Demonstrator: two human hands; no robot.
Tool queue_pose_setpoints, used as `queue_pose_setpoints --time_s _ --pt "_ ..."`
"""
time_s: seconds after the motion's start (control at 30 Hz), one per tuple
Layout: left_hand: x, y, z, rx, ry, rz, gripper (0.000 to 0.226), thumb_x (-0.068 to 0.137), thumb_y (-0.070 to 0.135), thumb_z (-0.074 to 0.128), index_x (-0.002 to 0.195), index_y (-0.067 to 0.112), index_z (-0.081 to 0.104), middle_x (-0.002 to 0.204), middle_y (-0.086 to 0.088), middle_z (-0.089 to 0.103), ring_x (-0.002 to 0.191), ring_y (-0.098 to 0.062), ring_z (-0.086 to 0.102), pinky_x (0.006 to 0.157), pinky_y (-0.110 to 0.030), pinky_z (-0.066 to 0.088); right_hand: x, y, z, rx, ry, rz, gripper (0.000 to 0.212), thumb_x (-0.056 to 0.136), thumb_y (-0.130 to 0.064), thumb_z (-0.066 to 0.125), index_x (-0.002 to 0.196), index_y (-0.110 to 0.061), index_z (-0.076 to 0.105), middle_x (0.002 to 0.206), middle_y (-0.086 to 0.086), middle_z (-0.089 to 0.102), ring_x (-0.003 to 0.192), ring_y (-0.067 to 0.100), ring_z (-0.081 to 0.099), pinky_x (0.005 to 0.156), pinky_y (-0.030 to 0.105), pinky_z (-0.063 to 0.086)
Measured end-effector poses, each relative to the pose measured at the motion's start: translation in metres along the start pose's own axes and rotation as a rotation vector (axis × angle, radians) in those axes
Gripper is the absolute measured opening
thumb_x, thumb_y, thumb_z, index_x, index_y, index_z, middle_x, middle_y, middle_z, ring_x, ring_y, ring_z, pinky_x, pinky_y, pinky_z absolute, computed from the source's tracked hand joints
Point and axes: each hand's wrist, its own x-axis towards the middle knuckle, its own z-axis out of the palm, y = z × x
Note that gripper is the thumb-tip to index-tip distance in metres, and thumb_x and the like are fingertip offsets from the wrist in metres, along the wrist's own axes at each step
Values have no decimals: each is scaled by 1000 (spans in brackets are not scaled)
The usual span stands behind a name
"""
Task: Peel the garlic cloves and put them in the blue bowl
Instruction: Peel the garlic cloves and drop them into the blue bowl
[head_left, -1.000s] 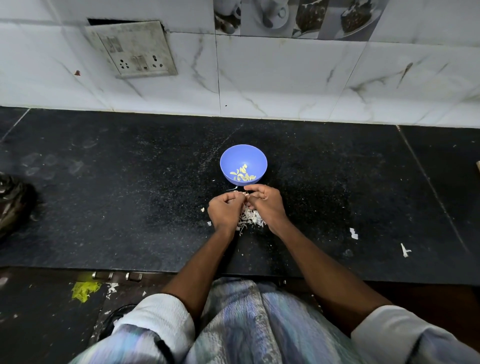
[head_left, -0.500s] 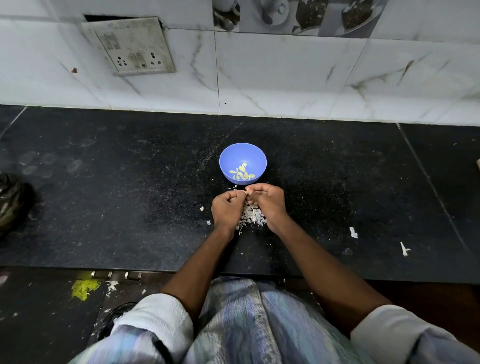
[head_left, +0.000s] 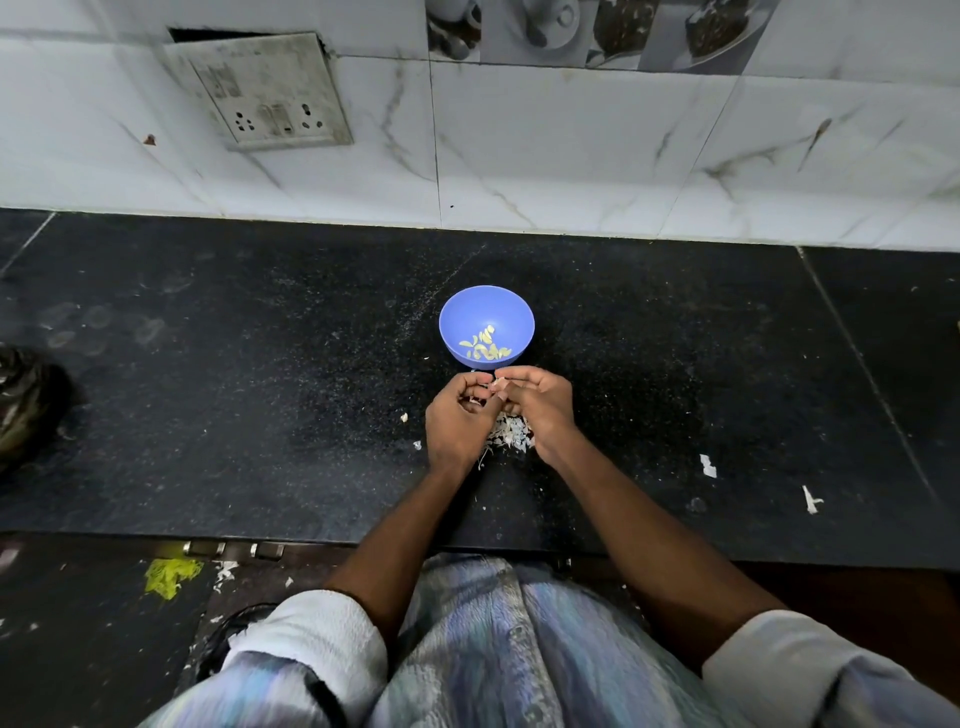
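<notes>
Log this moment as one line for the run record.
both hands peeling clove | blue bowl holds peeled cloves | skins piled below

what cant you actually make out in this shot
- Garlic clove, head view: mostly covered by the fingers of the left hand and right hand; how much is peeled is unclear.
- Pile of skins: partly under both hands.
- Cloves in the blue bowl: too small to count.
- Dark object: cut by the left edge.

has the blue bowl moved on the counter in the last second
No. The bowl sits in the same spot against the faint diagonal streak on the counter and the wall tile seam above; the small shift in frame is the camera's.
</notes>
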Motion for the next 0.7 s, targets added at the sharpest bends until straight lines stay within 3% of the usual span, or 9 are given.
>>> queue_pose_setpoints --time_s 0.2,0.37,0.53,0.6,0.7 --pt "2 -5 -3 64 106 45 10 87 29 87 97 27 85 95 13 79 75 0 74 72 -31 63 -2 -2 -5 -79 -96 -54 16 85 5 76 100 -1 76 86 17 78 70 15 70 66 23 56" --pt "4 -8 -2 110 183 33 6 90 23 84 95 19 84 90 12 78 72 0 72 68 -31 62 -2 0 -4 -61 -126 -22 15 90 0 74 105 1 76 93 22 77 75 18 71 69 24 58" --pt "0 -5 -1 111 180 42 4 91 13 81 94 15 82 84 14 75 70 3 70 59 -14 54 0 4 -5 -69 -159 14 16 92 -3 74 104 7 75 90 28 75 72 18 68 66 22 57" --pt "1 -3 -1 50 178 -24 3 91 10 81 91 13 82 79 10 77 63 4 70 57 -12 52 0 6 -3 -105 -151 -24 14 92 0 73 102 9 74 83 24 74 65 14 67 62 20 54" --pt "3 -3 7 -92 212 -225 11 90 8 80 85 18 82 73 4 78 62 -4 73 61 -24 60 1 10 2 -147 -102 -90 9 91 4 72 99 6 76 84 25 75 64 14 66 63 22 56"
